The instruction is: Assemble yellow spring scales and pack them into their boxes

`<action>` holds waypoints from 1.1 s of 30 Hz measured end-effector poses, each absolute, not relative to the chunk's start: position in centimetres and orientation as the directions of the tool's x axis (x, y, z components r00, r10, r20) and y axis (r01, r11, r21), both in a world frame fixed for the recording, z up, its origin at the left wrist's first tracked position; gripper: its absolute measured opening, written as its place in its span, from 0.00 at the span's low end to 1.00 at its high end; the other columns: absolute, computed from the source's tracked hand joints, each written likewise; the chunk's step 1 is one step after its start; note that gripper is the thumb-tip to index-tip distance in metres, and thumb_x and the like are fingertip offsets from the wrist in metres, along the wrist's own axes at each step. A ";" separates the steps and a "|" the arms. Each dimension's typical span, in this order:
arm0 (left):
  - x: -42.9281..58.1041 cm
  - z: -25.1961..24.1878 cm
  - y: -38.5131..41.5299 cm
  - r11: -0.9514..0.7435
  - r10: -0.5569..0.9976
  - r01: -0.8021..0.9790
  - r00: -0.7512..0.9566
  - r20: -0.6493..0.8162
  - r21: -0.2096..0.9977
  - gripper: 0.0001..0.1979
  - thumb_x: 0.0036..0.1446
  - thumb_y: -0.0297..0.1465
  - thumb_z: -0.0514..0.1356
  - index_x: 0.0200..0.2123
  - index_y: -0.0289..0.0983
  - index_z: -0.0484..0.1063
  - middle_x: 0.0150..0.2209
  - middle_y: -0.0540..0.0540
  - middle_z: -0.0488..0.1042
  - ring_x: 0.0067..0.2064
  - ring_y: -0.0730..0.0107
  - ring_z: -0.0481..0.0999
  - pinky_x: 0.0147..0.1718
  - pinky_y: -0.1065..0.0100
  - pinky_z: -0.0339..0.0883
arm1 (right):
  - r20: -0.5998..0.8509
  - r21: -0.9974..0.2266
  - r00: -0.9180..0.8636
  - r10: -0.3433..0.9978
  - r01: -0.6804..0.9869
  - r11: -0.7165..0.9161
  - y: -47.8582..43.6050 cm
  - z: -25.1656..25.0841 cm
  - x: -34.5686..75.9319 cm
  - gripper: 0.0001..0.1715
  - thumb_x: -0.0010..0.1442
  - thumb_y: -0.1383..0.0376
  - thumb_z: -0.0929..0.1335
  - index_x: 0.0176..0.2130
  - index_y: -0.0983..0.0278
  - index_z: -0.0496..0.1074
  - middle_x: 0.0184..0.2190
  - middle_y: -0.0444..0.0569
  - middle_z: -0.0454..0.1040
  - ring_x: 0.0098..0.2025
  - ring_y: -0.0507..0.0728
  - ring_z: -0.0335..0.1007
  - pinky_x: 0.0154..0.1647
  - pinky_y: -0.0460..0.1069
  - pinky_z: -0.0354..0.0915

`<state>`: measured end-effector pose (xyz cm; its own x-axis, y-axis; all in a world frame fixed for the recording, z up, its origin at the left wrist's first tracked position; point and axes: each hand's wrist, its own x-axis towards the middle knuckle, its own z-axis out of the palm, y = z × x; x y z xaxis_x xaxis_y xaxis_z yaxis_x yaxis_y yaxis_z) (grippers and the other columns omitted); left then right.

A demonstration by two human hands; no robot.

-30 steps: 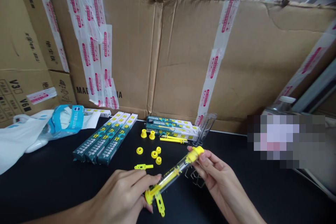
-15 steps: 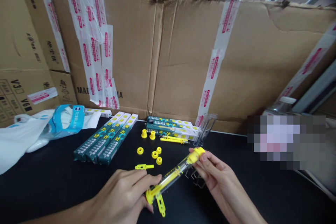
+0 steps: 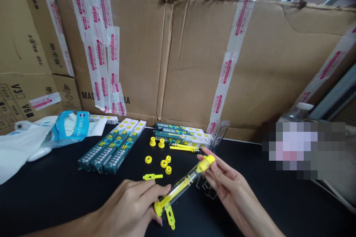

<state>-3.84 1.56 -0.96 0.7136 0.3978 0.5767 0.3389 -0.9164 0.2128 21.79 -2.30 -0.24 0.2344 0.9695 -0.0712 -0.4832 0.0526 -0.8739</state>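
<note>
A clear tubular spring scale [image 3: 182, 188] with yellow ends slants across the front of the table, its right end higher. My left hand [image 3: 130, 203] is closed round its lower yellow end. At the upper end, the thumb and fingers of my right hand [image 3: 228, 183] hold the yellow cap [image 3: 207, 163], one finger stretched out behind it. Yellow inner parts show through the tube. Just below the lower end lies a flat yellow piece with slots [image 3: 170, 217]; a similar yellow piece [image 3: 152, 176] lies beyond my left hand. Metal hooks [image 3: 207, 188] lie partly hidden beside my right hand.
Several yellow caps and rings [image 3: 164, 163] lie mid-table. Behind them are yellow rods [image 3: 185, 149], clear tubes [image 3: 221, 135] and stacked boxes [image 3: 180, 133]. Three green-white boxes [image 3: 116, 148] and a blue tissue pack [image 3: 72, 127] are left. A cardboard wall [image 3: 194, 63] closes off the back.
The upper end of the spring scale has shifted slightly left. One finger of my right hand has straightened upward behind the cap. My left hand looks unmoved.
</note>
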 end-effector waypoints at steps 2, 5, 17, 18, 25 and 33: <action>-3.9 -1.0 1.6 -0.916 0.399 0.342 0.721 0.566 0.210 0.24 0.50 0.17 0.54 0.50 0.36 0.71 0.41 0.48 0.83 0.37 0.63 0.85 0.33 0.66 0.79 | -0.064 -0.876 0.228 0.972 -0.479 0.055 -2.3 -0.3 21.8 0.26 0.53 0.60 0.79 0.52 0.58 0.79 0.46 0.51 0.83 0.50 0.56 0.77 0.51 0.43 0.72; -3.9 -1.1 1.6 -0.918 0.394 0.344 0.729 0.560 0.198 0.23 0.51 0.17 0.54 0.50 0.36 0.72 0.42 0.48 0.83 0.37 0.64 0.85 0.34 0.67 0.79 | -0.050 -0.881 0.229 0.972 -0.469 0.065 -2.3 -0.4 21.8 0.26 0.53 0.60 0.79 0.51 0.58 0.79 0.45 0.50 0.83 0.48 0.55 0.78 0.51 0.43 0.72; -3.8 -0.9 1.5 -0.928 0.371 0.321 0.745 0.554 0.190 0.19 0.52 0.16 0.53 0.45 0.37 0.73 0.42 0.48 0.83 0.37 0.65 0.84 0.35 0.69 0.77 | -0.004 -0.903 0.276 0.961 -0.413 0.115 -2.5 -0.8 21.9 0.10 0.53 0.59 0.78 0.35 0.63 0.83 0.38 0.50 0.83 0.45 0.59 0.79 0.50 0.47 0.74; -3.8 -0.9 1.5 -0.928 0.370 0.320 0.743 0.557 0.190 0.19 0.52 0.16 0.53 0.44 0.37 0.73 0.42 0.48 0.83 0.37 0.66 0.84 0.35 0.69 0.77 | 0.001 -0.903 0.279 0.960 -0.413 0.121 -2.5 -0.8 21.9 0.09 0.53 0.59 0.79 0.32 0.63 0.83 0.37 0.50 0.83 0.46 0.59 0.79 0.51 0.48 0.74; -3.8 -0.7 1.4 -0.924 0.381 0.332 0.731 0.566 0.192 0.21 0.51 0.16 0.52 0.46 0.38 0.73 0.41 0.48 0.83 0.36 0.64 0.85 0.32 0.67 0.78 | -0.028 -0.869 0.264 0.964 -0.483 0.107 -2.4 -0.7 21.9 0.08 0.52 0.62 0.79 0.32 0.63 0.82 0.36 0.49 0.83 0.45 0.57 0.80 0.51 0.46 0.74; -3.8 -1.0 1.6 -0.922 0.387 0.330 0.746 0.542 0.205 0.23 0.52 0.16 0.53 0.50 0.37 0.70 0.41 0.49 0.83 0.37 0.64 0.84 0.34 0.67 0.78 | -0.041 -0.876 0.221 0.974 -0.477 0.072 -2.5 -0.4 21.9 0.26 0.54 0.60 0.78 0.53 0.58 0.78 0.43 0.49 0.84 0.49 0.54 0.79 0.51 0.42 0.72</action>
<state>-3.76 1.61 -0.98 0.7456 0.3872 0.5423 0.3297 -0.9216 0.2047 21.93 -2.46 -0.42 0.2215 0.9743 -0.0409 -0.4766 0.0716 -0.8762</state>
